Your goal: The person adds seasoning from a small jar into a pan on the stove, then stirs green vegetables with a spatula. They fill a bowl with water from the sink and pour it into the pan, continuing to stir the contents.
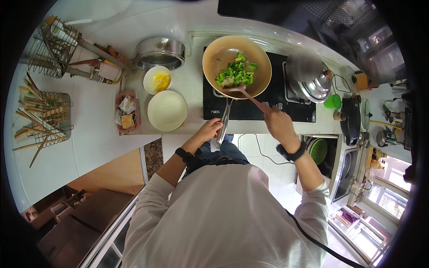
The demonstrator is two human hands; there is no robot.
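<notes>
A wide frying pan [214, 53] with a tan inside sits over the left side of the black gas cooktop [295, 112]. Chopped green vegetables [239, 70] lie in it, with a small pale clump [228, 82] at their near edge. My left hand [211, 128] has its fingers on the pan's metal handle [224, 125], which points towards me. In my right hand [279, 122] is a pinkish spatula [253, 99]. Its blade rests inside the pan, beside the pale clump.
Left of the cooktop stand a white bowl with yellow residue [149, 80], an empty cream bowl [167, 111], a steel pot [161, 45] and a pink basket of packets [128, 112]. A lidded steel pot [313, 85] is on the right burner. A green cup [332, 101] stands beyond it.
</notes>
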